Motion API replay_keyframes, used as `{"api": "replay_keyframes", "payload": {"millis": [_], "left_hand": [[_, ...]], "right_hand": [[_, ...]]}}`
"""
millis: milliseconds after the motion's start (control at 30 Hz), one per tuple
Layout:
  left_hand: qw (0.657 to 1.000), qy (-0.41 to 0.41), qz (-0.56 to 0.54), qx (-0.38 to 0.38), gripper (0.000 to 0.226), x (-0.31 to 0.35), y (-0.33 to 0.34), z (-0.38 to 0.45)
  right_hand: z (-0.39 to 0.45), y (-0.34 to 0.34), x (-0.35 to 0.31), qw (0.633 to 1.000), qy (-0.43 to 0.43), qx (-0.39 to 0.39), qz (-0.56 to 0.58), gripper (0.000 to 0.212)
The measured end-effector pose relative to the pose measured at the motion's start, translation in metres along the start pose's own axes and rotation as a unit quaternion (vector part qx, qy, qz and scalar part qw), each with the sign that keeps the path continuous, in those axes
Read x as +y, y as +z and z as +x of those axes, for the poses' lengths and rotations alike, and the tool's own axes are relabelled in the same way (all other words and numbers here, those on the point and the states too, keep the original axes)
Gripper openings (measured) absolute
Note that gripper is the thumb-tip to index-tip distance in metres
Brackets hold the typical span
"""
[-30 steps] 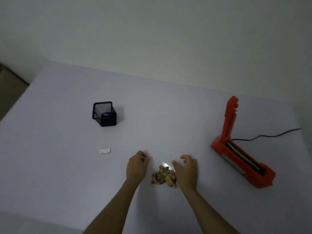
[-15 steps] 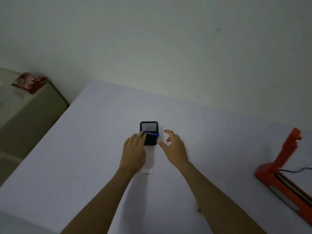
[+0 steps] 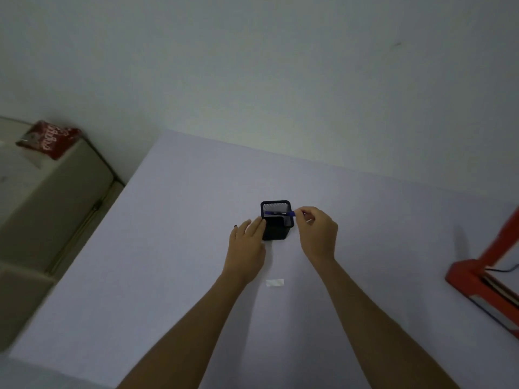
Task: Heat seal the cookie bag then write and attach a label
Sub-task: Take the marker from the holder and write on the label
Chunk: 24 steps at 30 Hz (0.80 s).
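Nearest you, between your forearms, the small white label (image 3: 275, 282) lies flat on the table (image 3: 174, 248), toward its middle. Beyond it your left hand (image 3: 247, 245) rests straight fingers against the left side of the black mesh pen holder (image 3: 276, 220), gripping nothing. Your right hand (image 3: 317, 234) pinches the end of the blue pen (image 3: 279, 213), which lies across the holder's top. The orange heat sealer (image 3: 488, 276) stands open at the table's right edge

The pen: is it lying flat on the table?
No, the right hand pinches the pen at the top of the black mesh holder.
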<state>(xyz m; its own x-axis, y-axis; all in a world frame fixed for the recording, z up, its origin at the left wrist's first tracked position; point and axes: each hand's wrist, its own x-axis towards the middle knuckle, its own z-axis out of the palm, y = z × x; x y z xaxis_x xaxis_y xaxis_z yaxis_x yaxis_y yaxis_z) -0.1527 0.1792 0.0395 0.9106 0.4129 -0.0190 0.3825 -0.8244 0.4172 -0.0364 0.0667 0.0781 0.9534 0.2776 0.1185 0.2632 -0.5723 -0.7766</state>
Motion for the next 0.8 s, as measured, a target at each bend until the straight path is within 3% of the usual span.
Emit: {"api": "replay_keyframes", "payload": {"millis": [167,300,367,500,633,800], "left_hand": [[0.993,0.042,-0.066,0.093,0.048,-0.004,-0.040,0.009],[0.983,0.113,-0.082,0.117,0.034,0.002,-0.071,0.011],[0.977,0.150,-0.073,0.131,0.025,0.004,-0.081,0.008],[0.959,0.221,-0.068,0.162,0.031,0.010,-0.089,-0.006],[0.943,0.277,-0.058,0.175,0.020,0.027,-0.096,-0.018],[0.958,0.268,-0.064,0.083,0.029,0.036,-0.109,-0.031]], "right_hand": [[-0.014,-0.063,-0.034,0.986,0.092,0.006,0.136,0.012],[-0.030,-0.096,-0.051,0.955,0.154,-0.022,0.254,0.012],[-0.037,-0.106,-0.058,0.931,0.185,-0.021,0.313,0.013],[-0.050,-0.111,-0.069,0.860,0.243,-0.053,0.446,0.017],[-0.061,-0.094,-0.082,0.858,0.248,-0.136,0.428,0.009],[-0.056,-0.102,-0.085,0.870,0.235,-0.169,0.400,0.016]]}}
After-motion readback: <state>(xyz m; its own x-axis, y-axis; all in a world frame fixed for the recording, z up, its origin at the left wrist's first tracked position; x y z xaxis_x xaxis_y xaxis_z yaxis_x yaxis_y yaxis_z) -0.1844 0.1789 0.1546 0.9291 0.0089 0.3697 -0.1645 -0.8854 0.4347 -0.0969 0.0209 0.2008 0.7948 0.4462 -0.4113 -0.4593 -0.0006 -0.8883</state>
